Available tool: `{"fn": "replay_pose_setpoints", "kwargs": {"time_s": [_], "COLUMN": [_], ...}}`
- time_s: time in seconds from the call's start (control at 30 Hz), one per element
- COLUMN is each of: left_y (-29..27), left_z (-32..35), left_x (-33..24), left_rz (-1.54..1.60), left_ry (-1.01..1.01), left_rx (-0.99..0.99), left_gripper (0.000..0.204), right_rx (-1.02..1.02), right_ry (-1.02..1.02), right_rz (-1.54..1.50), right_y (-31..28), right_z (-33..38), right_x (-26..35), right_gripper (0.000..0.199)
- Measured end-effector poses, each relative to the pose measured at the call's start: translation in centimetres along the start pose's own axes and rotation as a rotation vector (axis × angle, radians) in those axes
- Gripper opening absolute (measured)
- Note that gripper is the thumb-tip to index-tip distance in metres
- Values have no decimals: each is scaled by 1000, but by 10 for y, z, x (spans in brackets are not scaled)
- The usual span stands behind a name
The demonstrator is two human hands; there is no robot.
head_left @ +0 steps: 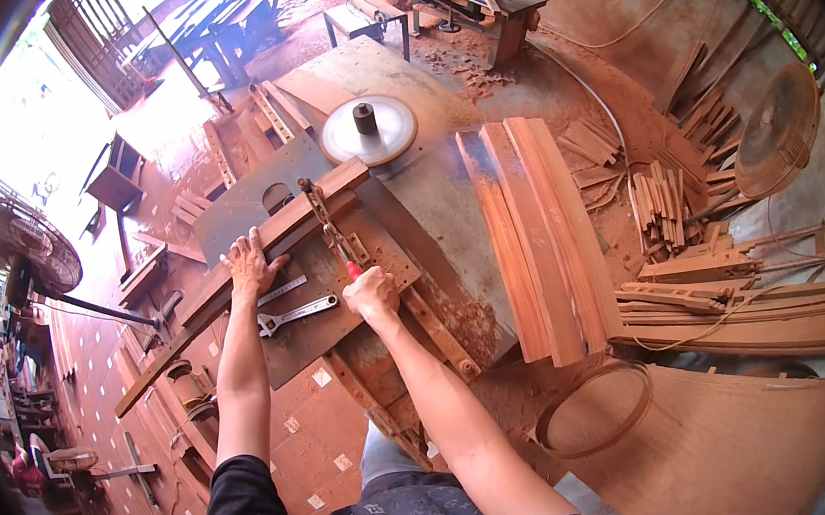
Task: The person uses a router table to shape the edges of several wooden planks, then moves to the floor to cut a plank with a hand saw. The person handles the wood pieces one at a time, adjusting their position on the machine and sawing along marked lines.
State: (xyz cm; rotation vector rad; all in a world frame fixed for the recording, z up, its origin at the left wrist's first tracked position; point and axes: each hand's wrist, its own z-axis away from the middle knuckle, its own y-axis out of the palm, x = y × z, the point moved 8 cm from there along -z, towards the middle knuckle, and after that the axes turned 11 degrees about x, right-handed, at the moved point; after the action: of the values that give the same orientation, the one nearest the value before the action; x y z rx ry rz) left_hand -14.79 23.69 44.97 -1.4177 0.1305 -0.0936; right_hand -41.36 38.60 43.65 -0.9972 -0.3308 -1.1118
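1. Left grip (253, 266): we record the fingers spread wide, laid over the wooden bar (286, 220).
2. Right grip (372, 294): closed round a red handle (354, 271), to the right of the bar.
3. Wooden bar, one: we find it slanting from near left to far right over the tabletop (419, 198), crossed by a perforated metal arm (331, 231).
4. Adjustable wrench (298, 317), one: lies left to right between the two grips, nearer to us, head at left.
5. Metal strip (282, 289), one: just beyond the wrench.
6. Pale disc (384, 142), one, dark central post (365, 119): beyond the bar.
7. Long reddish boards (540, 241), several: we list them side by side, right.
8. Caged fans, two: left fan (30, 244); right fan (778, 131), farther off.
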Motion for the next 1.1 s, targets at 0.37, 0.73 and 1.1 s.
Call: {"fn": "replay_pose_setpoints", "kwargs": {"time_s": [0.37,0.73,1.1], "left_y": [-8,-10,-12], "left_z": [45,50,5], "left_x": [-20,-13,-3], "left_rz": [29,23,33], "left_ry": [32,-22,-35], "left_rx": [-61,-39,-16], "left_gripper": [101,107,107], "right_rx": [-13,-74,-58], "right_ry": [15,20,4], "right_rz": [31,116,109], "right_y": [-25,-15,-8], "right_z": [53,49,5], "right_x": [-17,-19,2], "right_gripper": [31,29,33]}}
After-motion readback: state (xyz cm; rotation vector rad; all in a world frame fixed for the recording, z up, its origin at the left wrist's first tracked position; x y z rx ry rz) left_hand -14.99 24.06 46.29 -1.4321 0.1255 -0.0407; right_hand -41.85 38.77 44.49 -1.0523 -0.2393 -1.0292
